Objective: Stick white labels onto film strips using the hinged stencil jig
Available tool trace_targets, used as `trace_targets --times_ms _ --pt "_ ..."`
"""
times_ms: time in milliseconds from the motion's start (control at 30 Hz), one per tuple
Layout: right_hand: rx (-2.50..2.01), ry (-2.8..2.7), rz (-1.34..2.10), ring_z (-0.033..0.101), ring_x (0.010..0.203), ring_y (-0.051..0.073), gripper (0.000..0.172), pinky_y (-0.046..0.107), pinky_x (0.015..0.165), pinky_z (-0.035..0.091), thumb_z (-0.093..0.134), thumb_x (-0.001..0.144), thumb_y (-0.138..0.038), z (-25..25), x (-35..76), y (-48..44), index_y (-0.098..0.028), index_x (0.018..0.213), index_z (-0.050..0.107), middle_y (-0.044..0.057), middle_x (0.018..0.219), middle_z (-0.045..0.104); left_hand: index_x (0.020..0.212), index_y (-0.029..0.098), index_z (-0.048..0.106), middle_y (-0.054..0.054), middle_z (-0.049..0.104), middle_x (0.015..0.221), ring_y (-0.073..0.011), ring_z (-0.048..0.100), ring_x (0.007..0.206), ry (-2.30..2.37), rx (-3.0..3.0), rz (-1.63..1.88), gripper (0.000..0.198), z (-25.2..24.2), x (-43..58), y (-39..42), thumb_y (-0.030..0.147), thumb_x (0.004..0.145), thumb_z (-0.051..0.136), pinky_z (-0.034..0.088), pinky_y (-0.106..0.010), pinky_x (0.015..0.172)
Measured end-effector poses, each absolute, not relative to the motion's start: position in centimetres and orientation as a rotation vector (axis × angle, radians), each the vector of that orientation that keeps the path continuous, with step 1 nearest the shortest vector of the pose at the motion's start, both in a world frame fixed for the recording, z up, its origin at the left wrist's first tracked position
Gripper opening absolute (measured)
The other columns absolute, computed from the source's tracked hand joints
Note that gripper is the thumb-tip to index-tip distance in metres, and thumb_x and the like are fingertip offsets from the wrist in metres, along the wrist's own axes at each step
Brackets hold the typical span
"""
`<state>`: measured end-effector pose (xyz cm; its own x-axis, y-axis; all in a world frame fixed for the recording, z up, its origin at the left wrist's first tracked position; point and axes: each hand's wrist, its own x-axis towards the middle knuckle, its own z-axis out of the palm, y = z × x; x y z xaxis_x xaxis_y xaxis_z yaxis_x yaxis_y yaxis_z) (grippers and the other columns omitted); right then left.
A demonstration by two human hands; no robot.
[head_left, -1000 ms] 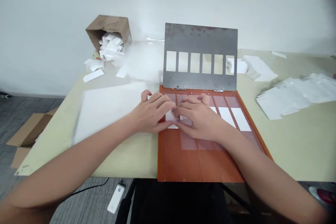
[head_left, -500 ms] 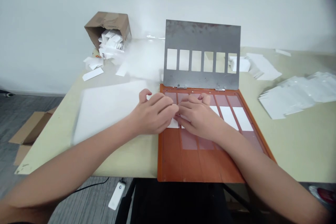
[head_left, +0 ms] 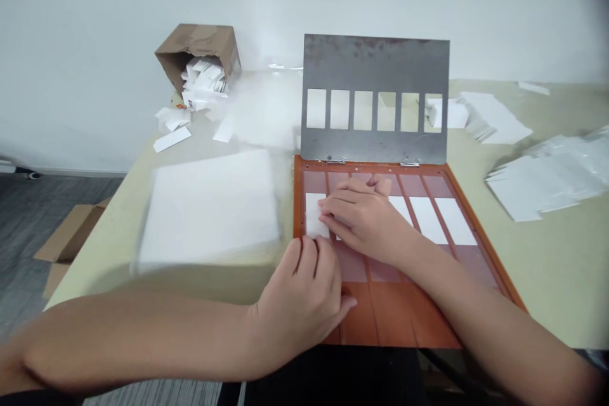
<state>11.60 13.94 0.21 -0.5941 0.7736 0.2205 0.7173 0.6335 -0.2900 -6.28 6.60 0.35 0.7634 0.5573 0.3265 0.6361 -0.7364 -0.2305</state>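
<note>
An orange tray (head_left: 404,317) with narrow columns lies before me, white cards (head_left: 428,219) set in a row across it. At the leftmost column lies a white card (head_left: 315,209), flat in its slot. My right hand (head_left: 364,216) rests over the row, its fingers drawn together and their tips on that card's right side. Just below the card is my left hand (head_left: 304,295), fingers curled down at its lower edge and thumb pointing right. Its fingertips are hidden. Hinged to the tray's far side, a grey metal lid (head_left: 375,63) with a row of rectangular windows stands raised.
A blurred white sheet-like stack (head_left: 214,209) lies left of the tray. Behind it, a tipped cardboard box (head_left: 202,38) holds white cards, with loose ones in front. Stacks of white cards (head_left: 495,117) and plastic-wrapped packs (head_left: 547,177) lie to the right.
My left hand has moved down toward me, from beside the right fingertips to below the leftmost card, uncovering it. The right hand stays over the row. The view has shifted slightly.
</note>
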Motion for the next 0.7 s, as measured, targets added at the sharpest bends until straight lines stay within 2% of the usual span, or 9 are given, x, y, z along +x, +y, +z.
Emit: trace_targets --times_ms 267,700 --pt "-1.218 -2.492 0.201 0.060 0.094 0.021 0.024 0.041 0.085 0.027 0.047 0.096 -0.017 0.24 11.57 13.80 -0.020 0.079 0.064 0.002 0.085 0.072 0.114 0.003 0.070 -0.022 0.067 0.122 -0.0334 0.062 0.107 -0.969 -2.662 -0.310 0.071 -0.11 -6.88 6.36 0.065 0.090 0.044 0.047 -0.044 0.089" --pt "-1.246 -2.454 0.236 0.059 0.094 0.021 0.022 0.040 0.083 0.028 0.049 0.095 -0.020 0.20 11.56 13.80 -0.021 0.080 0.066 0.001 0.087 0.074 0.115 0.000 0.069 -0.024 0.067 0.122 -0.0342 0.062 0.111 -0.947 -2.704 -0.336 0.088 -0.48 -6.85 6.69 0.077 0.084 0.041 0.044 -0.042 0.100"
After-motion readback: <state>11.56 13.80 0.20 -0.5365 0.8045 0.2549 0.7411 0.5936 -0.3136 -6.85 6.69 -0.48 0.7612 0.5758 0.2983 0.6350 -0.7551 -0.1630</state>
